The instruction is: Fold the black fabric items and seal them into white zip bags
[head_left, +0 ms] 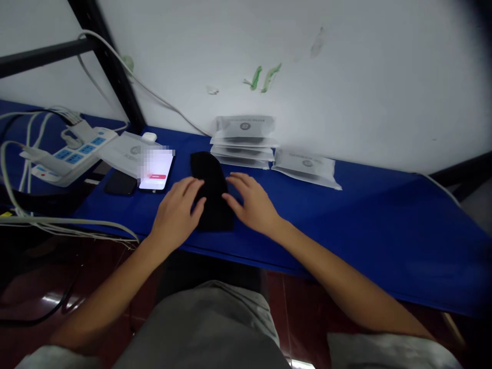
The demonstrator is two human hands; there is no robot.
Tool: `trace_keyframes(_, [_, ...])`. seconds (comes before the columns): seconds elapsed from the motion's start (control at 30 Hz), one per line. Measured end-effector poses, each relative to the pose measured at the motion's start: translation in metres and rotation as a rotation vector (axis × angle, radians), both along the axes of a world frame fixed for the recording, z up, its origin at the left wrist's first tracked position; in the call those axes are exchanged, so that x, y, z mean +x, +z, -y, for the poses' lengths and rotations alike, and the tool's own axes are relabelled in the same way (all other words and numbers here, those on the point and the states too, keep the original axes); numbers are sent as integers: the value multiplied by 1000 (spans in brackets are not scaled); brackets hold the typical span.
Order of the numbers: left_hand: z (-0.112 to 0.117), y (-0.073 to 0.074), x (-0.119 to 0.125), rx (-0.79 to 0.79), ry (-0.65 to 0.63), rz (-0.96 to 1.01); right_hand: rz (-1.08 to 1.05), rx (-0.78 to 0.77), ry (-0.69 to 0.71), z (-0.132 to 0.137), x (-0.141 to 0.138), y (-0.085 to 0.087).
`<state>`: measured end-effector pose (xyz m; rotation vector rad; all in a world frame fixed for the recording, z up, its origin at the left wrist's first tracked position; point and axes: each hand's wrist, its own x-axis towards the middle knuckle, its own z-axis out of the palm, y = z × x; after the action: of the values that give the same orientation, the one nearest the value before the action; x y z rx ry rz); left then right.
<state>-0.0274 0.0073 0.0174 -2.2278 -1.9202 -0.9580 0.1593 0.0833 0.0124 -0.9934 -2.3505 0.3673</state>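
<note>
A flat, black, sock-like piece of cloth lies lengthwise on the blue tabletop, its far end rounded. At its left edge rests my left hand, fingers apart and slightly bent, the tips touching the fabric. My right hand is at the opposite edge, fingers loosely spread, with the thumb and fingertips at the cloth's border. Neither hand grips it. Just beyond the cloth is a stack of frosted plastic packets with dark printed logos. One more packet leans to the right of that stack.
On the left lie a lit phone, a dark phone, a white earbud case and another frosted packet. A white power strip with tangled cables is farther left. A black metal frame stands against the white wall.
</note>
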Motion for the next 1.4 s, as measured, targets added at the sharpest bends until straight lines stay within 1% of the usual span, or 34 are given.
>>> trace_keyframes(0.07, [12,-7,-2,-65,-161,-97,134,47,165,13,7,-3])
trace_keyframes(0.1, [17,-11,-3,-116,-223,-137,189,51,221,18,10,-4])
trace_keyframes(0.13, [21,-14,-4,-164,-266,-171,231,49,257,22,12,-5])
trace_keyframes(0.2, [25,-19,-5,-224,-304,-221,288,42,284,25,15,-7])
trace_keyframes(0.37, [22,-24,-5,-221,-281,-262,365,64,300,22,16,-9])
trace_keyframes(0.5, [16,-26,-3,-203,-266,-291,401,124,283,24,15,-9])
trace_keyframes(0.6, [12,-27,0,-201,-245,-359,435,181,270,26,13,-11])
trace_keyframes(0.73, [3,-24,4,-194,-209,-419,461,233,264,25,10,-12])
trace_keyframes(0.9, [-4,-14,1,-246,-268,-346,492,236,245,19,5,-9])
trace_keyframes(1.03, [4,-9,-4,-276,-335,-255,474,152,277,20,9,-3])
trace_keyframes(1.13, [13,-11,-4,-249,-385,-277,432,88,288,25,14,0])
trace_keyframes(1.27, [19,-16,-3,-173,-361,-349,384,114,295,31,18,1])
trace_keyframes(1.33, [21,-16,-3,-155,-353,-334,374,142,298,34,19,2])
trace_keyframes(1.4, [24,-13,-5,-180,-366,-280,372,128,314,38,20,5])
